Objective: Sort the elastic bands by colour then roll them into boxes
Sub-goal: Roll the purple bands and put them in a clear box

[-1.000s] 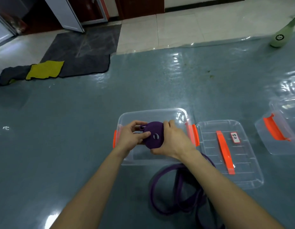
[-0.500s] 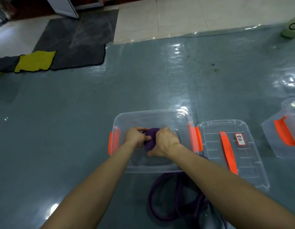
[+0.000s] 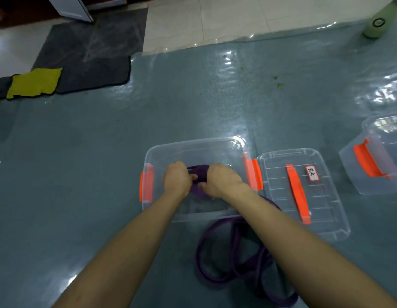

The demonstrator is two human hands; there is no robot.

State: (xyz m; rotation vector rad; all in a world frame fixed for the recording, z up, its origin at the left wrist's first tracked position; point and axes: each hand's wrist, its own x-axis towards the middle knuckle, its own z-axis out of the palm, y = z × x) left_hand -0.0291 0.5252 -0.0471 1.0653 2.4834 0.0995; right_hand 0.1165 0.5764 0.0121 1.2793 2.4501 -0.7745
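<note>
Left hand (image 3: pixel 177 178): fingers curled, gripping the left side of a rolled purple band (image 3: pixel 199 188). Right hand (image 3: pixel 222 181): fingers curled over the roll's right side, thumb tip on its near face. The two hands are close together and only a strip of the roll shows between them.

The roll is held inside the clear box (image 3: pixel 193 143), toward the middle. Whether it touches the box bottom cannot be told. The box is open, with an orange latch (image 3: pixel 146 185) on its left end and another (image 3: pixel 253 174) on its right. It sits on the blue-grey mat (image 3: pixel 82 174), nearer the near edge than the far one.

Loose purple bands (image 3: pixel 215 274) lie in tangled loops on the mat just this side of the box, partly under the right forearm. One loop reaches the box's near wall.

Just beside the box's right end lies a clear lid (image 3: pixel 322 218), flat, with an orange handle strip (image 3: pixel 296 192) down its middle and a small white label (image 3: pixel 312 173). The writing on the label is too small to read.

At the mat's right edge is a second clear box (image 3: pixel 382 185), cut off by the frame, showing an orange latch (image 3: pixel 366 161).

A pale green object (image 3: pixel 380 21) stands at the mat's far right corner. Beyond the far edge is tiled floor (image 3: pixel 215 18). Off the far left corner lies a dark grey rug (image 3: pixel 88 54) with a yellow cloth (image 3: pixel 34 83) at its left side.
</note>
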